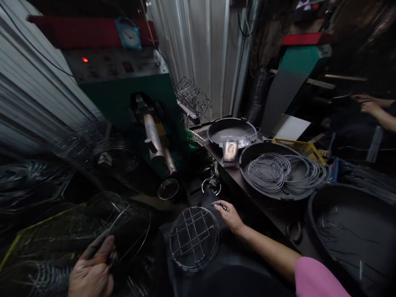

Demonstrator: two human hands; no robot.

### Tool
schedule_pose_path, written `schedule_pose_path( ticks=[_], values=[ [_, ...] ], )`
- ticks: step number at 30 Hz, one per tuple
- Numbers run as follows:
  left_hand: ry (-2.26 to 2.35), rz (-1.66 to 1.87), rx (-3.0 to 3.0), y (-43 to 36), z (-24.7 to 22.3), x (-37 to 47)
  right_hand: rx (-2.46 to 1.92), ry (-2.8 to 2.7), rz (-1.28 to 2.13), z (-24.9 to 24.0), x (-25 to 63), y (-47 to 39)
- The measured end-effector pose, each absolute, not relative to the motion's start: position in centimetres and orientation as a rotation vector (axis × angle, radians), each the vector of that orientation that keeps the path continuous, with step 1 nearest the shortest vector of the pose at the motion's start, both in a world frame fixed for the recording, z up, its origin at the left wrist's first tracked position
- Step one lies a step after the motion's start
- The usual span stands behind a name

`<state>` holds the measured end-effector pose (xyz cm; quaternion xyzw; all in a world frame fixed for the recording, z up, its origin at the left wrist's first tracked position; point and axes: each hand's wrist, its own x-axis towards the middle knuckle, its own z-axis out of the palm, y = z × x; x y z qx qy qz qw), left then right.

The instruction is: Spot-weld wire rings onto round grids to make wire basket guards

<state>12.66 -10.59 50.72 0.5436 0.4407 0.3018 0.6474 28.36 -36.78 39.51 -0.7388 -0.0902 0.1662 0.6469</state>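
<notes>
At the lower left, my left hand (pixel 93 268) has its fingers closed, somewhat blurred, with an orange band around one finger. A thin wire ring (pixel 149 225) curves from the pile to those fingers and seems to be in their grip. My right hand (pixel 227 215) is closed in a pinch beside the upper right of a round wire grate; what it holds, if anything, I cannot make out. The grate (pixel 194 237), a crossed grid inside stacked wire hoops, lies on the dark apron (pixel 229 268) over my lap, apart from both hands.
A green machine (pixel 108 97) with a lit red lamp and a blue clock (pixel 128 34) stands ahead. To the right, dark round trays (pixel 244 159) hold coiled wire (pixel 269 171) and short rods. Wire hoops (pixel 52 274) pile at left. A co-worker's hands (pixel 371 105) show far right.
</notes>
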Motion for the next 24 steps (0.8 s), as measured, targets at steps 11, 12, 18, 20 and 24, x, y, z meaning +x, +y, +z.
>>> schedule_pose_path(
  ticks=[11,12,18,20,24],
  values=[
    [0.652,0.557,0.499,-17.3,49.1,17.3,-1.545,-0.513,0.787,43.4,24.2,-35.2],
    [0.651,0.552,0.464,-17.5,48.8,17.3,-1.527,-0.483,0.773,43.4,24.0,-35.0],
    [0.649,0.571,0.457,-18.7,47.5,16.8,-1.445,-0.268,0.618,42.6,23.8,-33.8],
    [0.65,0.568,0.544,-18.9,47.1,16.4,-1.468,-0.252,0.577,42.1,24.3,-33.7],
    [0.66,0.556,0.762,-18.3,46.8,15.5,-1.521,-0.278,0.555,41.6,25.4,-34.0]
  ],
)
